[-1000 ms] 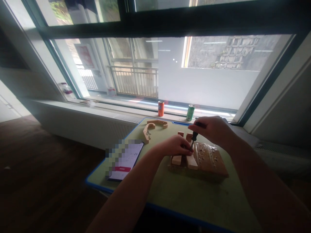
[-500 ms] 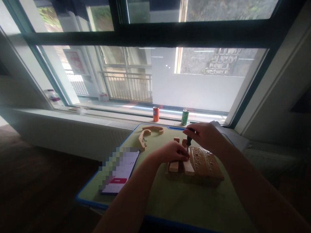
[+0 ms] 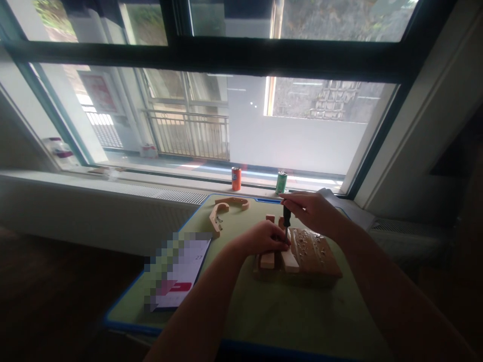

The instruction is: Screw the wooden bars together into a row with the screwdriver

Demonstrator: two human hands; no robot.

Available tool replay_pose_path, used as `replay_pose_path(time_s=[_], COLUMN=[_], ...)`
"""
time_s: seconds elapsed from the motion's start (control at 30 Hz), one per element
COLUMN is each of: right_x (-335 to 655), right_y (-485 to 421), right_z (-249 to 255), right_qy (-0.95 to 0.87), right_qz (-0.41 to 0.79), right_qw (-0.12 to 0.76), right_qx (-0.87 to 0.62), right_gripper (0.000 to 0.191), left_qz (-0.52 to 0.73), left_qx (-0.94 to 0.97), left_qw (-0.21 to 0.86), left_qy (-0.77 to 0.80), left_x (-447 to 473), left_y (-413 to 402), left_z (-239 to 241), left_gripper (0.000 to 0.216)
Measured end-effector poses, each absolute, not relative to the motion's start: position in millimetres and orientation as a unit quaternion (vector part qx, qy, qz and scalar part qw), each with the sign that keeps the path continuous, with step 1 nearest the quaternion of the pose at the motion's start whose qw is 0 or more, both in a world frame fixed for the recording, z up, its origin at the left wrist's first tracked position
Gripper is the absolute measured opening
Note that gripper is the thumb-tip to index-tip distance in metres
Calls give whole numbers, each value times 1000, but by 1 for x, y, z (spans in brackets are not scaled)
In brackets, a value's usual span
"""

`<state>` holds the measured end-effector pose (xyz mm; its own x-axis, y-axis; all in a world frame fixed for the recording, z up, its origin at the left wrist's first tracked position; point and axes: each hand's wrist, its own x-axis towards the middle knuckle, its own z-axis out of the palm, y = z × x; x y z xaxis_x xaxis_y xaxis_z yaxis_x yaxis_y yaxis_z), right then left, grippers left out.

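My right hand [image 3: 319,210] is closed around the black handle of a screwdriver [image 3: 287,217], which stands almost upright with its shaft pointing down. Close to the tip, the fingers of my left hand [image 3: 266,236] are pinched together over a pale wooden bar [image 3: 290,262]; whatever they hold is too small and hidden to name. A second wooden bar [image 3: 267,260] lies just left of it, partly under my left hand. Both bars rest at the left side of a brown board [image 3: 332,264] on which several small metal pieces lie under clear plastic.
Two curved wooden pieces [image 3: 216,220] lie at the table's back left. A tablet [image 3: 186,274], partly pixelated, is left of my left forearm on the green table [image 3: 279,317]. An orange can [image 3: 236,179] and a green can [image 3: 281,182] stand on the windowsill.
The view has shifted slightly. My right hand's fingers have changed position on the screwdriver's handle, which now stands more upright. My left hand keeps its pinch by the tip.
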<state>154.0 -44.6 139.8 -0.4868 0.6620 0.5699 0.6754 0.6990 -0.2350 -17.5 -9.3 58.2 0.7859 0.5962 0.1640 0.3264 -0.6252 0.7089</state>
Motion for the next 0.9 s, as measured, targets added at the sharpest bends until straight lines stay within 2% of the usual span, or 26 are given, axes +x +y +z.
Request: replay_pose_path(time_s=[0.13, 0.23, 0.4, 0.6, 0.8, 0.9], right_x=[156, 155, 156, 157, 156, 154], right_y=[-41, -40, -43, -41, -43, -42], right_z=[140, 139, 139, 139, 139, 136], right_qy=[-847, -834, -862, -836, -853, -836], right_qz=[-51, -96, -6, -92, 9, -34], right_qw=[318, 307, 303, 291, 287, 287], right_qx=[-423, -448, -407, -456, -436, -466], right_gripper=[29, 36, 33, 33, 32, 37], left_qz=[198, 198, 199, 183, 193, 194], left_qx=[882, 885, 874, 837, 838, 842], left_qw=[346, 331, 364, 440, 435, 433], left_qy=[252, 261, 253, 268, 266, 257], left_x=[-19, -19, -19, -23, -24, -25], left_y=[-10, -12, -9, -3, -4, -4], left_z=[60, 61, 59, 54, 58, 59], left_gripper=[28, 27, 30, 34, 30, 29])
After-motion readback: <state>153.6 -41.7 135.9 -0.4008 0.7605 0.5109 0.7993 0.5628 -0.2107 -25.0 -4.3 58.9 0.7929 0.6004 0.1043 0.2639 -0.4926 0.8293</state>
